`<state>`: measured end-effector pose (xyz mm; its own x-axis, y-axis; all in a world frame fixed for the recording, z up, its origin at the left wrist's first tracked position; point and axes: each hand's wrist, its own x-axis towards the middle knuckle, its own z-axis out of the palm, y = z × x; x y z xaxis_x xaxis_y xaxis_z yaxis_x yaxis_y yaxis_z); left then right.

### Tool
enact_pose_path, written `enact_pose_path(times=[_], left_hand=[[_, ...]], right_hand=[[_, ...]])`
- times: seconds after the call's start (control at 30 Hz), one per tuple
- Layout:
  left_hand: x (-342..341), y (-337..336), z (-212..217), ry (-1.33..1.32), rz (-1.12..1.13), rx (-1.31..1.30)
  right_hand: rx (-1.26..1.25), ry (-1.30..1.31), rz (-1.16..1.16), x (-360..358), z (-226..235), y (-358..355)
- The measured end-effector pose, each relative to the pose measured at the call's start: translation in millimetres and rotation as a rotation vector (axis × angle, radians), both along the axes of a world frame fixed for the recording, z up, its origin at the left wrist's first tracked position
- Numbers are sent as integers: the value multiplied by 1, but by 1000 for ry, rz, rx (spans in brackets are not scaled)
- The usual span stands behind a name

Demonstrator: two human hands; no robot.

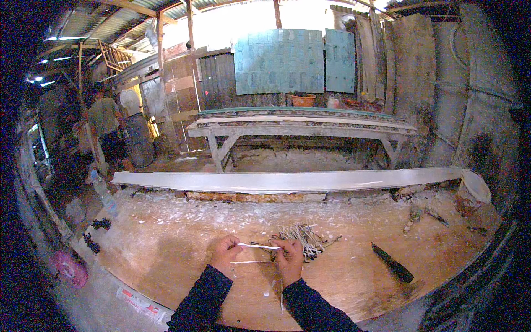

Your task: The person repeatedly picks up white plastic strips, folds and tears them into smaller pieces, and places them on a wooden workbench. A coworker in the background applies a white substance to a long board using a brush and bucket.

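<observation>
My left hand (225,253) is closed, its fingertips pinching one end of a thin white cord (260,247). The cord runs level across to my right hand (291,260), which also pinches it between thumb and fingers. Below it a second pale strand stretches between the hands, and a loose end hangs under the right one. Just behind my right hand lies a tangled pile of white and dark cords (311,242) on the wooden tabletop (182,276). A dark, blade-shaped tool (392,263) rests to the right of the pile.
A long white plank-like strip (287,180) spans the table's far side. A plastic bottle (104,193) and small black bundles (91,243) are at the left; a whitish bucket (474,188) and small tools (436,217) at the right. Beyond stand a bench (304,126) and a person (105,119).
</observation>
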<state>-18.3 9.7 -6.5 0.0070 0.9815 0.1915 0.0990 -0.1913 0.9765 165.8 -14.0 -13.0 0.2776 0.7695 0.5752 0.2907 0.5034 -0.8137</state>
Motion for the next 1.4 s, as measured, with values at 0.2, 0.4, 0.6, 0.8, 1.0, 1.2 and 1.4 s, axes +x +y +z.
enact_pose_path(times=[0.2,0.4,0.6,0.8,1.0,1.2,1.4], left_hand=[[-8,1,9,-136,231,-32],[-9,2,15,-307,312,40],[-13,8,-1,-194,222,-31],[5,-5,1,-163,31,-95],[9,-3,-10,-80,-256,26],[13,-4,-29,77,-473,-3],[15,-10,-17,13,-566,-50]], right_hand=[[18,-180,259,-7,0,-7],[-13,-293,714,-19,19,-26],[160,-373,713,-15,28,-26],[45,-212,587,-2,29,-22],[0,-157,163,9,28,-11],[21,78,-32,15,26,-2],[-212,559,33,13,39,-5]])
